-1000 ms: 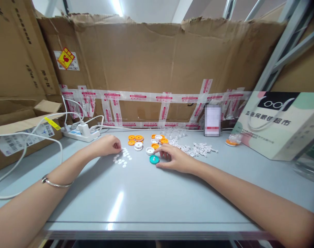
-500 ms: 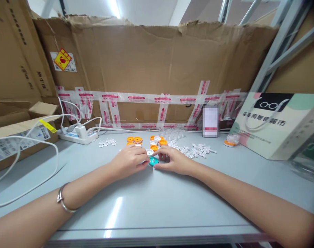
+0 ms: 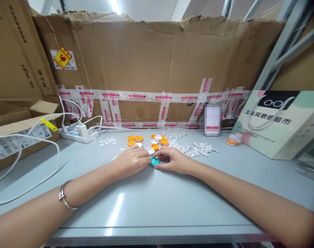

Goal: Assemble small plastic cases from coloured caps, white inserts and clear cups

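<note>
A teal round plastic piece (image 3: 154, 163) is held just above or on the grey tabletop, and a small white part (image 3: 153, 160) shows in its middle. My left hand (image 3: 132, 160) is closed, its fingertips pressed at the left rim of the teal piece. From the right, my right hand (image 3: 175, 160) grips the same piece between thumb and bent fingers. Just behind the fingertips lies a white round piece (image 3: 150, 151), with an orange round piece (image 3: 155, 147) beyond it. My left fingers partly cover another white round piece (image 3: 139, 145).
Orange round pieces (image 3: 131, 138) sit behind my left hand. Small white parts (image 3: 198, 149) are heaped at right, clear plastic parts (image 3: 173, 132) behind. White discs (image 3: 107, 141), a power strip (image 3: 80, 136) and cables lie left. A phone (image 3: 212, 120) and paper bag (image 3: 272, 127) stand right.
The view has shifted slightly. My left fingertips have moved a little over the teal piece's left rim, and the small white part on it shows more plainly. My right hand keeps its grip.
</note>
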`<control>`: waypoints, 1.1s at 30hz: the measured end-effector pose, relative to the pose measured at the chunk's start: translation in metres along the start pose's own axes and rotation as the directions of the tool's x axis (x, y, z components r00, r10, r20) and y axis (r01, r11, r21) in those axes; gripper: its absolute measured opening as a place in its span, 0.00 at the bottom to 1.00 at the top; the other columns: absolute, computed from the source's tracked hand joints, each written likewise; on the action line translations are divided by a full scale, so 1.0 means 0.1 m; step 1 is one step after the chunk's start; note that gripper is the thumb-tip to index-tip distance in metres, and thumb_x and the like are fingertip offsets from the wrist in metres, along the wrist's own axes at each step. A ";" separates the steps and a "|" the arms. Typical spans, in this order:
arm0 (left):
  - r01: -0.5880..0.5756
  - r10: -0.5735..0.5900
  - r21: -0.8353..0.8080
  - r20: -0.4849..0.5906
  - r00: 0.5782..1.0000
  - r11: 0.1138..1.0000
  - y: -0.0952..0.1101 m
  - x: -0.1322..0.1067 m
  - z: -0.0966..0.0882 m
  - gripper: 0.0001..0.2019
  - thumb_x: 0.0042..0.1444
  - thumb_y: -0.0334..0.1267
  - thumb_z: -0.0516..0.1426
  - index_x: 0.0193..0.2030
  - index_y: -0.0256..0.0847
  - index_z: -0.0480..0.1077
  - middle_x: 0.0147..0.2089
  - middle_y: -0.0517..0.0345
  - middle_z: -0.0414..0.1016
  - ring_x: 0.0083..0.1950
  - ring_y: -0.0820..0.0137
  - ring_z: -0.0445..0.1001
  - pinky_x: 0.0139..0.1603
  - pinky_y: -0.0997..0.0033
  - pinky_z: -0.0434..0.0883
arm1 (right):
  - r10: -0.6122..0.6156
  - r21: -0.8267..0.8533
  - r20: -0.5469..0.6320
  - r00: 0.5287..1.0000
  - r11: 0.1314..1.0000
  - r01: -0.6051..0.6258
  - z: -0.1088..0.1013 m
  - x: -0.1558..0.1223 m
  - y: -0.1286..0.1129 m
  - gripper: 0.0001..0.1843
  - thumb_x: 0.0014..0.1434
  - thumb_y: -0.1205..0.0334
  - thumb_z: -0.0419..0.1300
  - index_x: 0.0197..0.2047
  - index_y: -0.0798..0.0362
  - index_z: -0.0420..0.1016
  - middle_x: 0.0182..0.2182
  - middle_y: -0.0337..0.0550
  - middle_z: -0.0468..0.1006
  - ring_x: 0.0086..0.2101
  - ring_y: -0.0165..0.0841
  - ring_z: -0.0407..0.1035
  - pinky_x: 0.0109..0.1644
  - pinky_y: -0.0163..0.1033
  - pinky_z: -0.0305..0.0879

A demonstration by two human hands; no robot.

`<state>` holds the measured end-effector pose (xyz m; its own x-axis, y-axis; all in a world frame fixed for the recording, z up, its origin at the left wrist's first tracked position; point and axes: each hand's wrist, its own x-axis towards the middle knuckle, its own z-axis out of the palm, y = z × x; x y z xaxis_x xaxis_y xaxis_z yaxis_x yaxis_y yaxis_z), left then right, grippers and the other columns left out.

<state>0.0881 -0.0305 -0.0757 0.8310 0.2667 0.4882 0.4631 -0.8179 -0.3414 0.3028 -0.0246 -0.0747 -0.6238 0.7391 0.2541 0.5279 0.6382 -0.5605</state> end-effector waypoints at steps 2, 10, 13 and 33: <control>0.007 -0.006 -0.020 0.011 1.000 1.000 -0.01 -0.01 0.00 0.12 0.61 0.32 0.47 0.38 0.40 0.72 0.33 0.56 0.75 0.36 0.71 0.71 0.38 0.71 0.63 | 0.001 0.000 0.002 1.000 1.000 -0.001 0.00 0.00 0.00 0.17 0.48 0.55 0.62 0.40 0.54 0.74 0.28 0.39 0.70 0.29 0.29 0.62 0.34 0.34 0.60; 0.123 -0.108 -0.163 0.097 0.989 0.979 -0.02 -0.03 -0.04 0.12 0.61 0.32 0.47 0.42 0.40 0.71 0.37 0.55 0.74 0.39 0.70 0.71 0.41 0.69 0.65 | -0.012 0.009 -0.004 1.000 1.000 0.012 0.01 0.00 0.00 0.17 0.48 0.55 0.63 0.40 0.54 0.74 0.28 0.38 0.69 0.29 0.28 0.61 0.34 0.33 0.60; 0.177 -0.148 -0.228 0.140 0.979 0.957 -0.02 -0.01 -0.05 0.12 0.61 0.35 0.48 0.44 0.40 0.70 0.39 0.53 0.73 0.40 0.69 0.69 0.41 0.70 0.65 | -0.009 0.028 -0.002 1.000 1.000 0.009 0.02 0.00 0.01 0.17 0.48 0.55 0.63 0.41 0.54 0.74 0.27 0.38 0.69 0.29 0.28 0.62 0.33 0.33 0.60; 0.159 -0.115 -0.260 0.174 0.978 0.952 0.02 -0.01 -0.08 0.13 0.61 0.33 0.47 0.43 0.42 0.72 0.36 0.54 0.72 0.37 0.70 0.69 0.38 0.72 0.63 | 0.038 0.079 0.020 0.999 0.996 -0.040 0.04 0.01 0.05 0.17 0.48 0.54 0.63 0.40 0.53 0.73 0.28 0.38 0.69 0.29 0.28 0.62 0.33 0.33 0.60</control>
<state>0.0850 -0.0365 -0.0701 0.8129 0.4439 0.3770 0.4926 -0.8694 -0.0385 0.3023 -0.0213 -0.0802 -0.6143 0.7587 0.2169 0.5052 0.5892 -0.6306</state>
